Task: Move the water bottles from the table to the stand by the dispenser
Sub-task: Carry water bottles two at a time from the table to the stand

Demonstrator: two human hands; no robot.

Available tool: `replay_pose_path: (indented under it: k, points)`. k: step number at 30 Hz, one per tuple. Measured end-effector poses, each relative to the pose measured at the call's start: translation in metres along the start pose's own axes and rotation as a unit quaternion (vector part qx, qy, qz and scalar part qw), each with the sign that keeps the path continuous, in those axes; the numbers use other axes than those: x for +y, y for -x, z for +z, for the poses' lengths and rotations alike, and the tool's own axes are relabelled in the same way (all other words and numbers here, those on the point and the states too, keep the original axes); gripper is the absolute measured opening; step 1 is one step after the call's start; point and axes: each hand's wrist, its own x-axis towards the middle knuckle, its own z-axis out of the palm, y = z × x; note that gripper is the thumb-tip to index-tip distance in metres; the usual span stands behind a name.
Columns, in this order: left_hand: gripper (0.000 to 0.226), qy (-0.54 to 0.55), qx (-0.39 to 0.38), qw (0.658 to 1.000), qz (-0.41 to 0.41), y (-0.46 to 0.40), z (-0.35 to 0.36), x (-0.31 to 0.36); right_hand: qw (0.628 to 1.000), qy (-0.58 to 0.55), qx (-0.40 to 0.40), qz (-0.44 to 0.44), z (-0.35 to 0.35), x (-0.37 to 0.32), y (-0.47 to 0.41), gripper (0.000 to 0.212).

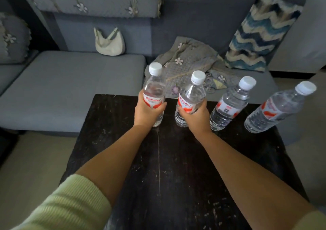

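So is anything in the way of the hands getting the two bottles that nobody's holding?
Nothing visible blocks them. The third bottle and fourth bottle stand free on the table, but the left hand and right hand each already grip a bottle.

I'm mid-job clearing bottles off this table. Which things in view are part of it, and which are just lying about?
Part of the job: bottle in the left hand; bottle in the right hand; third bottle; fourth bottle; dark table.

Lying about: white handbag; zigzag cushion; crumpled grey cover; sofa.
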Motion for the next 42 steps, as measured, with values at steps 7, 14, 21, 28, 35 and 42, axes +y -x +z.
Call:
replay_pose_path:
  k: [7, 14, 21, 28, 35, 42]
  points:
    - [0.07, -0.02, -0.038, 0.999, -0.012, 0.069, -0.01, -0.004, 0.999, -0.002, -0.019, 0.025, -0.023, -0.003, 0.053, 0.069]
    - [0.067, -0.052, -0.064, 0.996, -0.038, 0.152, -0.022, 0.004, 0.997, 0.009, -0.048, 0.056, -0.065, -0.004, 0.134, 0.074]
    - [0.065, -0.071, -0.073, 0.993, -0.061, 0.227, -0.032, 0.001, 0.995, 0.017, -0.057, 0.083, -0.111, 0.011, 0.2, 0.074]
    - [0.064, -0.077, -0.072, 0.992, -0.065, 0.28, -0.032, -0.002, 0.994, 0.027, -0.053, 0.089, -0.142, 0.02, 0.242, 0.074]
    - [0.068, -0.11, -0.155, 0.982, -0.015, 0.297, -0.035, -0.001, 0.992, 0.021, 0.005, 0.122, -0.161, 0.026, 0.293, 0.073]
    - [0.061, -0.179, -0.293, 0.936, 0.078, 0.312, -0.031, 0.007, 0.979, 0.015, 0.1, 0.176, -0.177, 0.027, 0.348, 0.065]
